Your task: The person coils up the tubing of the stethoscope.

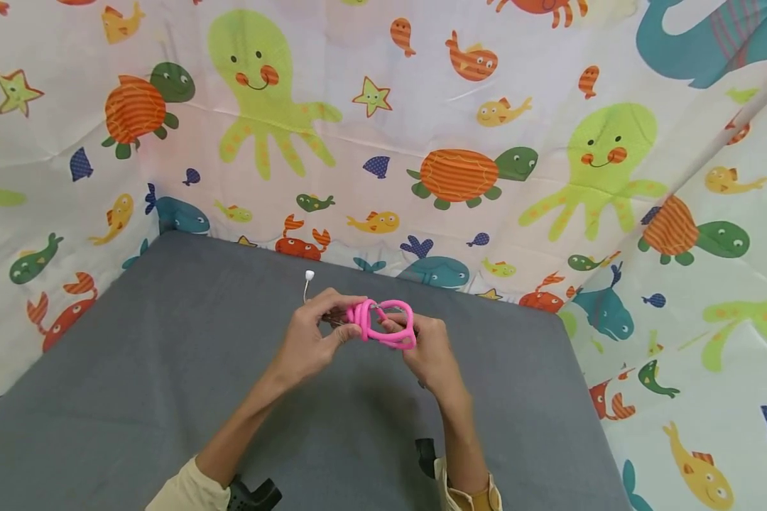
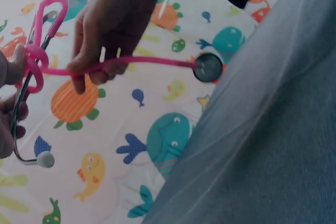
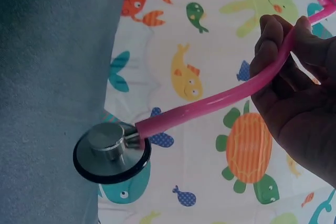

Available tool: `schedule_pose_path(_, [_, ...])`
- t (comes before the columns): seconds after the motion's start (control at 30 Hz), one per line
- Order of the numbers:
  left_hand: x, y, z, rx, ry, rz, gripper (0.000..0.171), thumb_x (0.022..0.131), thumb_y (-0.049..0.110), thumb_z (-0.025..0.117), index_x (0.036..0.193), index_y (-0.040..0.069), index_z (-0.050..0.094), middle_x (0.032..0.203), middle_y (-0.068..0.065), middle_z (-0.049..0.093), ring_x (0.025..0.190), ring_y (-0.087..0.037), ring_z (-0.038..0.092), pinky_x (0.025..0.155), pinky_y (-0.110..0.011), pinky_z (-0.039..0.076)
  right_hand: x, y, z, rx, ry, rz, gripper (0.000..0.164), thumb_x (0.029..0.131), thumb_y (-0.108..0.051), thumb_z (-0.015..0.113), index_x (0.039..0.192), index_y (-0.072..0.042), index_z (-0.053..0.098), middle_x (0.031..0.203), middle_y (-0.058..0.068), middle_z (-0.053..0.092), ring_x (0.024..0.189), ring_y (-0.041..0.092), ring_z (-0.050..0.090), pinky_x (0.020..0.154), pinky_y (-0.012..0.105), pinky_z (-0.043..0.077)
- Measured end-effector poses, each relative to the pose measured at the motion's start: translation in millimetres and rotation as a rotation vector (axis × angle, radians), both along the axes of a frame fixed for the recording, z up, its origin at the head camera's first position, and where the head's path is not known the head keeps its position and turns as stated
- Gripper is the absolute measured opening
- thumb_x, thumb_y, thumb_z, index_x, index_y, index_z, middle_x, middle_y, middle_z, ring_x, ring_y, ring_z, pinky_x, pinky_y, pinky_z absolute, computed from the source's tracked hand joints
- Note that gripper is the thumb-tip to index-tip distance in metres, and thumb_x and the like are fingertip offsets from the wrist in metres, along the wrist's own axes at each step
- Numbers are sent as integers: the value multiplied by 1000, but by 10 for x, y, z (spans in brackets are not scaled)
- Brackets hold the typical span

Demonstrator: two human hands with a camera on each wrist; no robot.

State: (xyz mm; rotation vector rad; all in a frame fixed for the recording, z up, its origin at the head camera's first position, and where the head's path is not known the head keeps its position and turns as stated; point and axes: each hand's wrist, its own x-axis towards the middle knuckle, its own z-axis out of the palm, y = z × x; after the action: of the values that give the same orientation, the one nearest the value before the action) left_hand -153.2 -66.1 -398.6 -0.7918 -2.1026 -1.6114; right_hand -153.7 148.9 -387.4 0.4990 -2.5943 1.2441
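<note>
A stethoscope with pink tubing (image 1: 411,333) is held up between both hands over the grey surface. My left hand (image 1: 305,344) grips its metal ear tubes (image 2: 21,109) and the pink coil (image 2: 37,59) wrapped around them. One white earpiece (image 1: 309,275) sticks out past the left fingers. Beyond the coil the tubing makes a loop towards my right hand (image 1: 431,348). Thumb and fingers of that hand pinch the free length of tube. From there it runs on to the round metal chest piece (image 3: 107,142), which hangs free in the right wrist view.
A grey cloth-covered table (image 1: 185,341) lies below the hands. Behind and at both sides stands a white curtain (image 1: 358,135) printed with sea animals. Dark wrist devices (image 1: 253,495) sit at the cuffs of the light sleeves (image 1: 188,490).
</note>
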Motion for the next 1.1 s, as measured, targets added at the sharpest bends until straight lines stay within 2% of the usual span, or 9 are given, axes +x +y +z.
schedule_pose_path(0.17, [-16, 16, 25, 52, -14, 69, 43, 84, 1, 82, 126, 3, 73, 95, -10, 66, 84, -11, 62, 78, -20, 54, 66, -88, 5, -28, -52, 7, 16, 94, -3, 74, 109, 0, 80, 77, 13, 76, 66, 19, 71, 67, 24, 60])
schedule_pose_path(0.3, [-36, 8, 53, 63, -4, 126, 42, 84, 2, 82, 124, 4, 73, 94, -10, 66, 85, -13, 62, 78, -19, 53, 102, -165, 15, -61, -58, 43, 11, 97, -6, 72, 103, 0, 79, 72, 12, 71, 62, 15, 65, 64, 22, 57])
schedule_pose_path(0.47, [-68, 28, 54, 70, -57, 213, 41, 83, 8, 84, 123, 4, 74, 95, -11, 65, 84, -18, 62, 78, -18, 50, 122, -281, -54, -71, 7, 90, 13, 100, -11, 68, 100, -2, 78, 68, 8, 67, 59, 17, 63, 59, 20, 53])
schedule_pose_path(0.53, [-81, 43, 42, 75, -91, 248, 41, 84, 10, 84, 122, 3, 74, 97, -12, 66, 85, -20, 62, 78, -18, 50, 125, -330, -98, -60, 38, 88, 16, 102, -14, 67, 97, -3, 77, 67, 7, 66, 58, 15, 61, 58, 20, 52])
schedule_pose_path(0.67, [-113, 65, -10, 59, -112, 312, 40, 83, 12, 86, 121, 2, 75, 98, -14, 67, 85, -22, 67, 79, -20, 54, 148, -396, -140, -9, 53, 73, 17, 102, -16, 67, 100, -3, 77, 69, 5, 67, 59, 7, 58, 59, 19, 52])
schedule_pose_path(0.77, [-162, 65, -55, 26, -76, 359, 40, 83, 12, 86, 120, 0, 75, 95, -16, 67, 84, -25, 70, 78, -28, 57, 187, -405, -135, 56, 27, 70, 16, 100, -14, 70, 108, -2, 77, 74, 6, 70, 61, 5, 57, 61, 17, 52])
schedule_pose_path(0.87, [-228, 51, -84, 7, -19, 406, 39, 83, 11, 86, 118, -1, 75, 91, -18, 66, 82, -30, 70, 83, -33, 48, 247, -392, -121, 141, -19, 87, 16, 99, -14, 71, 109, -3, 76, 76, 3, 69, 62, 5, 55, 60, 15, 50])
schedule_pose_path(1.0, [-294, 31, -112, -51, 64, 478, 38, 84, 15, 85, 116, -2, 76, 87, -18, 63, 79, -33, 64, 79, -38, 30, 341, -366, -79, 253, -77, 107, 13, 100, -17, 70, 105, -5, 74, 71, -1, 59, 58, 4, 47, 54, 17, 43])
schedule_pose_path(1.1, [-312, 26, -132, -135, 119, 519, 39, 84, 20, 85, 116, -1, 76, 85, -17, 62, 78, -30, 59, 77, -40, 31, 392, -342, -15, 311, -77, 116, 15, 99, -15, 72, 109, -4, 74, 71, -1, 58, 58, 5, 45, 54, 17, 41])
